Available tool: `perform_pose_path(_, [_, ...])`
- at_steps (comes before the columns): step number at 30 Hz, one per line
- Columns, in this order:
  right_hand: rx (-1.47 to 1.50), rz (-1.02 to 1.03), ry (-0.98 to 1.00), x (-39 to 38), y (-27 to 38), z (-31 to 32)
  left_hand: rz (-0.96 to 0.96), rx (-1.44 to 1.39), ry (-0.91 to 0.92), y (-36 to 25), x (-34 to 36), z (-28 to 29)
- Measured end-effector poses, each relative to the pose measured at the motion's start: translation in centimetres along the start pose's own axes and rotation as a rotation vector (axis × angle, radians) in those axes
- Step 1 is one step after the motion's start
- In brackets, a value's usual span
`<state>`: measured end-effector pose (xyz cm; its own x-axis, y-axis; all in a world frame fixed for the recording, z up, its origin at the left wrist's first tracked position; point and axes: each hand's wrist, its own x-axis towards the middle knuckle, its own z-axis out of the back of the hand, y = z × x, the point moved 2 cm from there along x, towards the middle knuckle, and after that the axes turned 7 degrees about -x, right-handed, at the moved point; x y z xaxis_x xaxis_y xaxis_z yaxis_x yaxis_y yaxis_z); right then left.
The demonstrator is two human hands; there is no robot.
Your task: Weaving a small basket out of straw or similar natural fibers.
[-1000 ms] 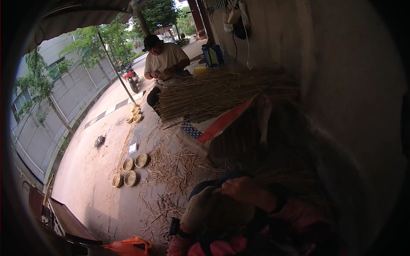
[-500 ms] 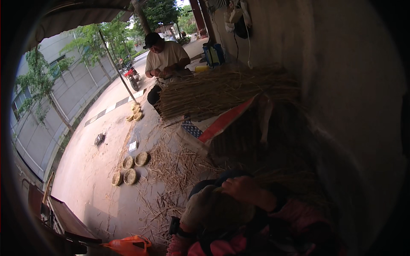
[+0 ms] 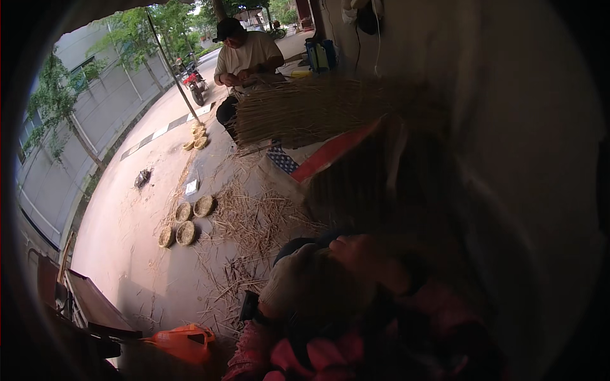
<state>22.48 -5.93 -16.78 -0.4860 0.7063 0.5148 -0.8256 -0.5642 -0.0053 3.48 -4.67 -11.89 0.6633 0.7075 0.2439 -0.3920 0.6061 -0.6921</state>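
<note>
Low in the view, my left hand (image 3: 287, 279), which looks gloved in a pale knit, curls against the left side of a dim, rounded straw-coloured thing (image 3: 337, 289) in my lap. My right hand (image 3: 359, 254), bare, lies bent over the far right edge of that same thing. Deep shadow hides its shape and most of my fingertips; it may be woven. A dark strapped device (image 3: 249, 306) sits at my left wrist, above a pink-red sleeve.
Several small round woven baskets (image 3: 185, 232) stand on the floor at left, beside scattered straw (image 3: 254, 222). A long straw bundle (image 3: 305, 111) lies ahead, behind a red-edged sack (image 3: 333, 155). Beyond, a seated person (image 3: 244, 60) works with both hands. An orange bag (image 3: 184, 343) lies near left.
The whole view has shifted, so the floor, baskets and straw bundle appear higher. Both my hands stay at the rounded thing, the left a little farther over its side.
</note>
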Motion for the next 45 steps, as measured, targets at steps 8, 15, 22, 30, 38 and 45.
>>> perform_pose_path(8, [0.026, -0.096, -0.048, -0.4, -1.8, 1.9, 0.015, -0.452, -0.292, 2.4, 0.0, 0.9])
perform_pose_path(15, [0.011, -0.182, -0.088, -0.8, -4.6, 5.0, 0.092, -0.704, -0.391, 2.5, -0.1, 3.9])
perform_pose_path(22, [0.089, -0.263, -0.069, -2.5, -3.7, 4.7, 0.049, -0.442, -0.05, 1.8, 1.6, -0.1])
perform_pose_path(30, [0.029, -0.246, -0.054, -1.9, -3.5, 5.6, 0.102, -0.005, -0.011, 0.0, 3.1, -1.3])
perform_pose_path(38, [-0.187, 0.055, -0.179, 1.4, -2.8, 7.5, -0.068, 0.071, -0.091, 0.9, 3.1, -1.3])
perform_pose_path(45, [-0.057, 0.084, 0.037, 0.6, -2.9, 6.1, 0.022, -0.345, -0.039, -0.2, 2.9, -0.4])
